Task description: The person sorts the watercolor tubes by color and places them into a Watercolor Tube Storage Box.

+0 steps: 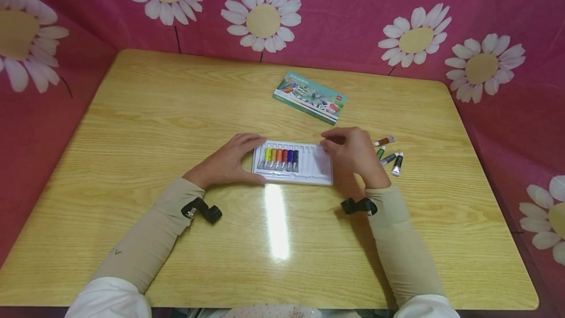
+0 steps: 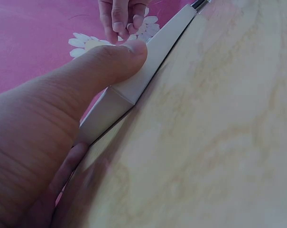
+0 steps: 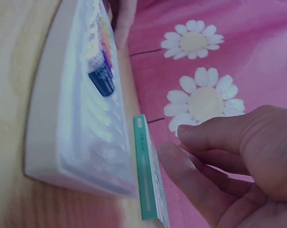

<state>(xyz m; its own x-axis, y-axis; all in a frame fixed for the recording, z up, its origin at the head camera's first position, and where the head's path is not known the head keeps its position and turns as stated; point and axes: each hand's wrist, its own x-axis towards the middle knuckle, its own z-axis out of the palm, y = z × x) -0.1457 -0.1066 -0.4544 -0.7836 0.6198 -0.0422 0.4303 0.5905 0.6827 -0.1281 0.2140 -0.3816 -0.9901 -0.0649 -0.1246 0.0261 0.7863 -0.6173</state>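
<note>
A white plastic paint tray [image 1: 304,180] lies on the table, with a row of small paint tubes [image 1: 279,159] in its left part, from silver and yellow through orange and red to blue and black. The grooves on its right side hold no tubes. My left hand [image 1: 229,162] grips the tray's left end, thumb along the near wall and fingers at the far edge. Over the tray's right end hovers my right hand [image 1: 356,153], fingers loosely bent. In the right wrist view its thumb and index fingertips [image 3: 169,154] come close together, with nothing seen between them.
Several loose tubes lie right of the right hand, among them a brown one [image 1: 384,141], a green one [image 1: 381,152] and a black one [image 1: 398,165]. A green printed box [image 1: 310,98] lies behind the tray. Flowered pink cloth [image 1: 340,13] stands along the table's back and sides.
</note>
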